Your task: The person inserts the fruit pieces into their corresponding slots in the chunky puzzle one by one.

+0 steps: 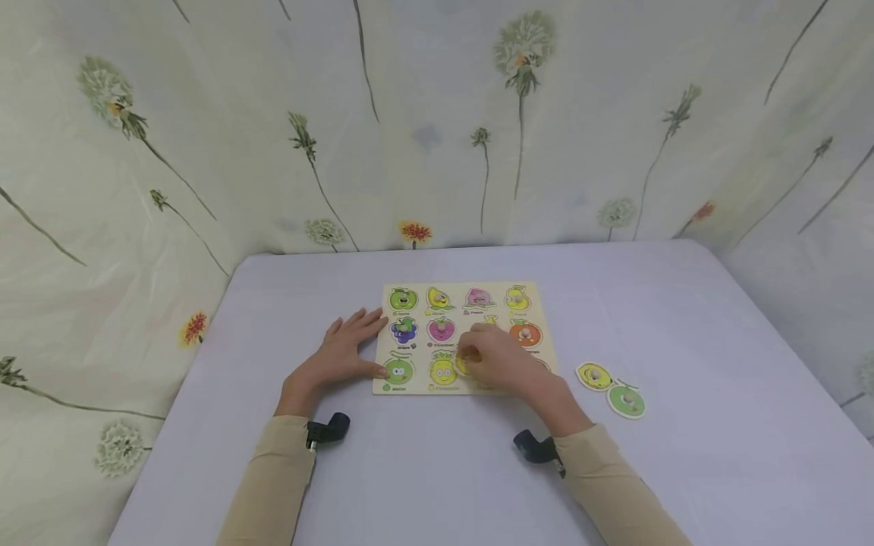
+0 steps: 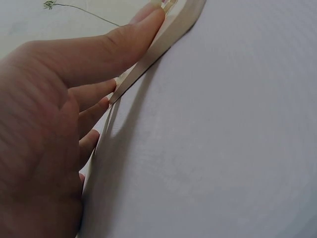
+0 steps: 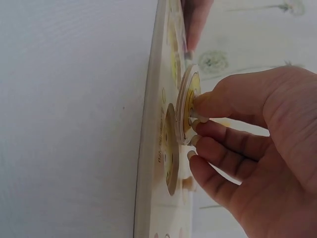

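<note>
A wooden fruit puzzle board (image 1: 421, 373) lies on the table with several knobbed fruit pieces in it. My left hand (image 1: 341, 353) spreads along its left edge, fingers extended, thumb (image 2: 124, 49) on the near corner by the green melon piece (image 1: 399, 371). With thumb and fingertips my right hand (image 1: 501, 356) pinches a round yellow puzzle piece (image 3: 186, 104) by its knob. The piece is tilted, close over an oval recess (image 3: 171, 158) in the bottom row, right of the pineapple piece (image 1: 443, 370). The right hand hides part of the board in the head view.
Two loose pieces, a yellow fruit (image 1: 595, 376) and a green melon (image 1: 626, 401), lie to the right of the board on the white tablecloth (image 1: 423, 470). A flower-printed curtain (image 1: 437, 114) hangs behind the table. Each wrist wears a small black camera (image 1: 328, 428).
</note>
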